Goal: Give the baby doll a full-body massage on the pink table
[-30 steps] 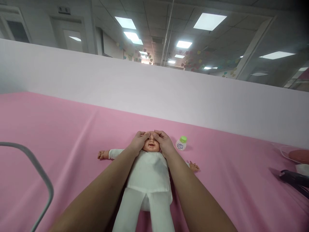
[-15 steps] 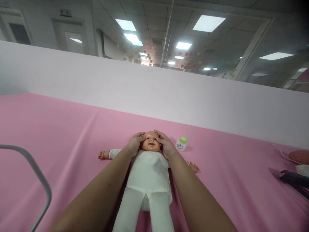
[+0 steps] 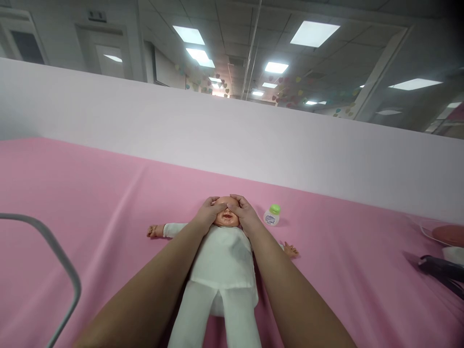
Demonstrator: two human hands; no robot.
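A baby doll [image 3: 224, 256] in white clothes lies on its back on the pink cover, arms stretched out to the sides. My left hand [image 3: 207, 215] cups one side of its head, and my right hand [image 3: 245, 214] cups the other. Both thumbs lie across the doll's face over the eyes, their tips close together near the nose. The doll's mouth and forehead show between my hands; some fingertips are hidden behind the head. Just right of the head stands a small translucent bottle [image 3: 271, 216] with a green cap, touched by neither hand.
A pink cover [image 3: 90, 193] spreads under everything, up to a white wall panel [image 3: 217, 130] with glass above. A grey curved tube [image 3: 61, 251] is at the left. A black object [image 3: 438, 266] and an orange-brown round item [image 3: 449, 235] lie at the right edge.
My thumbs have moved inward from the sides of the doll's face to its middle, now covering the eyes. The hands stay around the head; the doll and bottle keep their places.
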